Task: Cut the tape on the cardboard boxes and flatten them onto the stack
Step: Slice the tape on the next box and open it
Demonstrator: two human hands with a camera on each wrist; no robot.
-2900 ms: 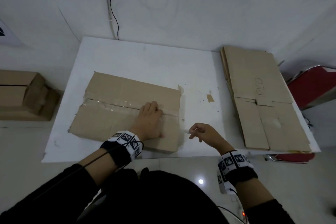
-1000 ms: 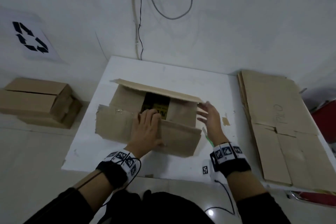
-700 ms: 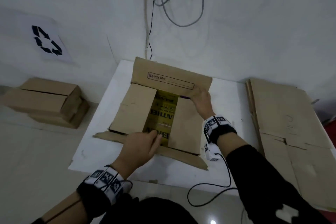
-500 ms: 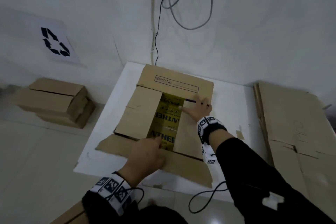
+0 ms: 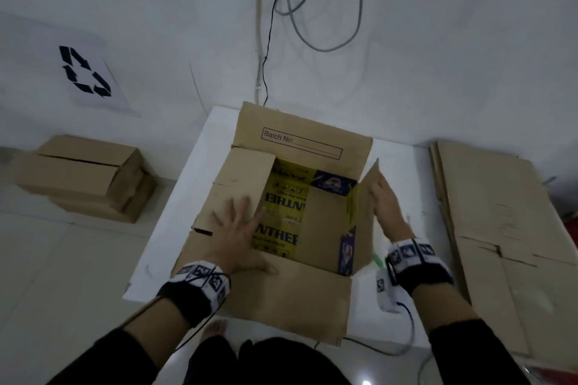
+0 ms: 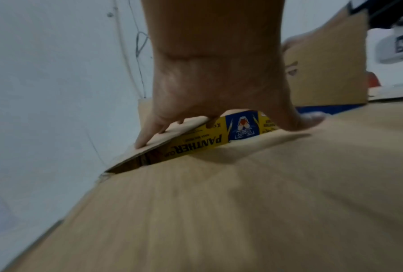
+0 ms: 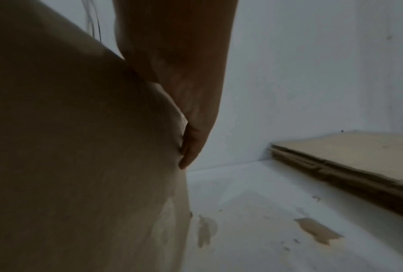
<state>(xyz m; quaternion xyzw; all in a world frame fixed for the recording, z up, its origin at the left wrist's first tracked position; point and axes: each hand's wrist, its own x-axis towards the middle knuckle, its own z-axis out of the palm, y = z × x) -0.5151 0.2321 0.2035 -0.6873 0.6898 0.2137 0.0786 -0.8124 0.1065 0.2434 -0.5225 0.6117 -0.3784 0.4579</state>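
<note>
Cardboard box (image 5: 291, 294) sits opened on the white table (image 5: 403, 162), its four flaps spread: the far flap (image 5: 300, 141), printed "Batch No", stands up toward the wall, and the near flap hangs over the table's front edge toward the person. Inside, a yellow and blue printed panel (image 5: 281, 203) reading "PANTHER" shows between the two side flaps. The left hand (image 5: 237, 234) lies flat with fingers spread and straight on the left side flap (image 5: 237, 178), pressing it; the left wrist view shows the fingertips (image 6: 144, 136) on that flap's edge above the yellow print. The right hand (image 5: 386, 200) rests with straight fingers against the outer face of the right side flap (image 5: 366, 194), which stands nearly upright; nothing is gripped by either hand. Just right of the box, a stack of flattened cardboard (image 5: 500, 212) lies on the table's right end. On the floor to the left sit more closed boxes (image 5: 84, 175), below a recycling sign (image 5: 84, 73) on the wall. Torn scraps of cardboard (image 7: 317, 230) lie on the tabletop beside the box.
</note>
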